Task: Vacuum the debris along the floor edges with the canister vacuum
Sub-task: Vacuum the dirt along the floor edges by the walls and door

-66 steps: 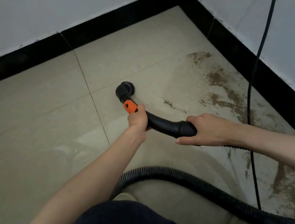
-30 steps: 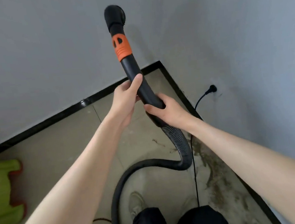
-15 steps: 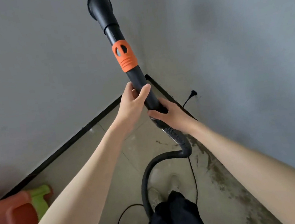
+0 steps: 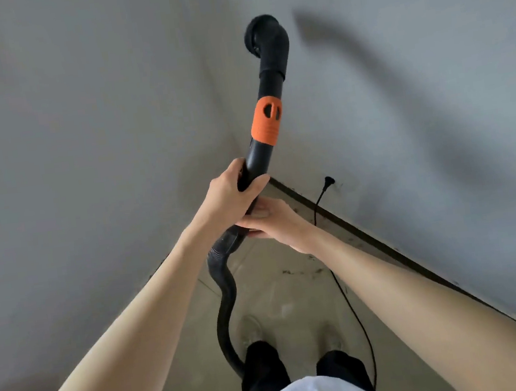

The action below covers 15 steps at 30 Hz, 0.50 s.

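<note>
Grey corner walls, left hand (image 4: 227, 195) and right hand (image 4: 273, 222) gripping raised vacuum wand (image 4: 260, 159)

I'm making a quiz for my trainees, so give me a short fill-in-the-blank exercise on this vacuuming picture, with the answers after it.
1. The collar on the vacuum wand is black and ____.
2. The brush nozzle is raised in front of the ____, off the floor.
3. The left hand grips the wand ____ the right hand.
4. The power cord runs up to a plug in the ____.

Answers: orange; wall; above; wall
</note>
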Tool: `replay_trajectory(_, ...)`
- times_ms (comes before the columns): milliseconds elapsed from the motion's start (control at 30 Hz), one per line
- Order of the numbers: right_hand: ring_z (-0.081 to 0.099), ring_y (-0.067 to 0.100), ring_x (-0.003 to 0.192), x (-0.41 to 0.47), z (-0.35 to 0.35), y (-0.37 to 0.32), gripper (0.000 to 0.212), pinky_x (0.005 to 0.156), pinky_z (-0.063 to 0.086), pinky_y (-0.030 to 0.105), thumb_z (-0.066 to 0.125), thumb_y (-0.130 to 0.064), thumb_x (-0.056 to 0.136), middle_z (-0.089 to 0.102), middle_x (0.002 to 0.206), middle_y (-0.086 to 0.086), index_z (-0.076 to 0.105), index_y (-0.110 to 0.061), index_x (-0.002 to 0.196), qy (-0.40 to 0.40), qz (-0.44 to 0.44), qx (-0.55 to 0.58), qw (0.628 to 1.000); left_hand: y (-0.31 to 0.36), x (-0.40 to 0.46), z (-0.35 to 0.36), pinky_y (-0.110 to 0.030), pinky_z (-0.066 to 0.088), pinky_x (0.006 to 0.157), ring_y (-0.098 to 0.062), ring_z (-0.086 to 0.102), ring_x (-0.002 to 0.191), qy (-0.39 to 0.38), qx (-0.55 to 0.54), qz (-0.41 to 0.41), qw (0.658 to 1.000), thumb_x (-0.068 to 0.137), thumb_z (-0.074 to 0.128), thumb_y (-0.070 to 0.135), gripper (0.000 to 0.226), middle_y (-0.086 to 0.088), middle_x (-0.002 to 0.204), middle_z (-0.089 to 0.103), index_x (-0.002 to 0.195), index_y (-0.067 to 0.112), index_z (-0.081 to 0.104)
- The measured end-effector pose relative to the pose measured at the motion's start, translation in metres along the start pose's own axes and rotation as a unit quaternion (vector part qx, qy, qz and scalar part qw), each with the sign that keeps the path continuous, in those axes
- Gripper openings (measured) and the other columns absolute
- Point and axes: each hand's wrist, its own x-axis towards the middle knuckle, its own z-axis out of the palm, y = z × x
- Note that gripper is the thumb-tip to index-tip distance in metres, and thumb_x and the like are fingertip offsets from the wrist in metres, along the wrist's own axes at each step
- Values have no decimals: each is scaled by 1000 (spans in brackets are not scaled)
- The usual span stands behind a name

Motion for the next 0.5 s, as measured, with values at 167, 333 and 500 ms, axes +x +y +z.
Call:
replay_trajectory(167,67,20,106,23,23,21,26,97,53,37,67,-16,91,70,114,15,67,-3,114,78,51,52,994,-43,21,-6,-15,36,55,-15,52,70,-78,9,15,997,90,60,35,19,7,76,54,96,21,49)
replay_trajectory(333,62,23,115,46,62,48,32,102,49,38,65,-12,92,66,123,15,61,-3,123,117,86,126,981,-86,33,-8,-19,38,57,-11,50,64,-168,34,53,984,90,61,32,17,4,72,54,95,19,52)
replay_trajectory(500,64,24,111,67,85,90,26,104,47,45,73,-25,85,70,115,9,64,-22,108,165,94,156,969,-109,47,11,-36,54,80,-22,65,86,-206,-66,42,975,89,62,29,23,-7,92,69,105,13,59)
